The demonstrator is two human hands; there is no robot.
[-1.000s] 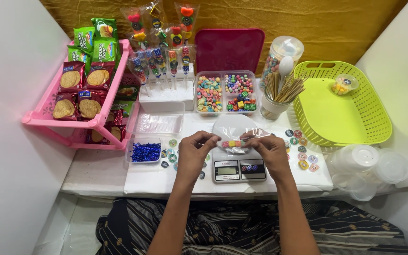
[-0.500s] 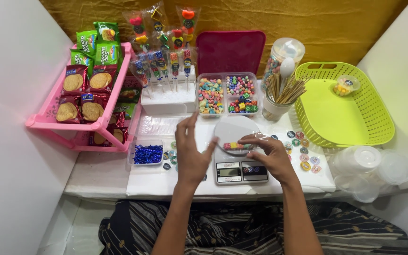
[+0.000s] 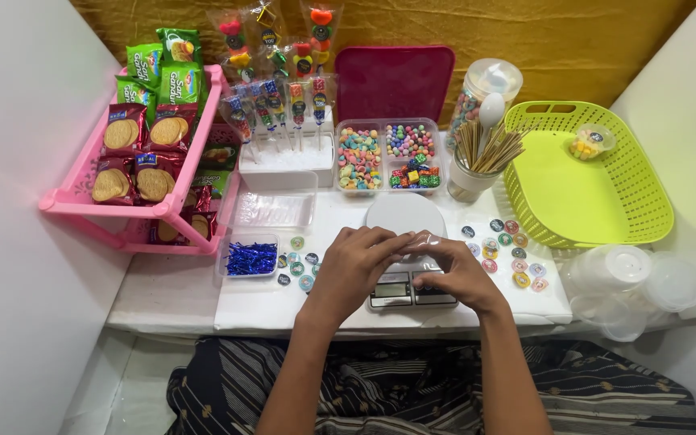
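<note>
White table (image 3: 203, 294) boxed in by white side walls, mustard cloth hung behind. Largest pieces first: pink rack (image 3: 82, 201) of biscuit packets at far left, lime basket (image 3: 590, 185) at right with one small filled tub inside. Mid-size: maroon lid (image 3: 394, 80) standing at the back, divided candy tray (image 3: 387, 155), white block (image 3: 283, 161) holding wrapped candy sticks, cup of wooden skewers (image 3: 477, 157), stack of clear lids (image 3: 630, 282). Kitchen scale (image 3: 404, 242) sits centre front. Small: dish of blue twist ties (image 3: 249, 258), round stickers (image 3: 509, 254) scattered either side.

Left hand (image 3: 356, 270) and right hand (image 3: 457, 270) meet over the scale, fingers curled narrow, pinching a clear wrapper (image 3: 422, 240) between them. Candy inside is hidden under the left fingers.

Risk, as judged: hands lean on the scale, so a press could shift it; a loose pinch could let the wrapper slip or open and spill candy among the stickers.
</note>
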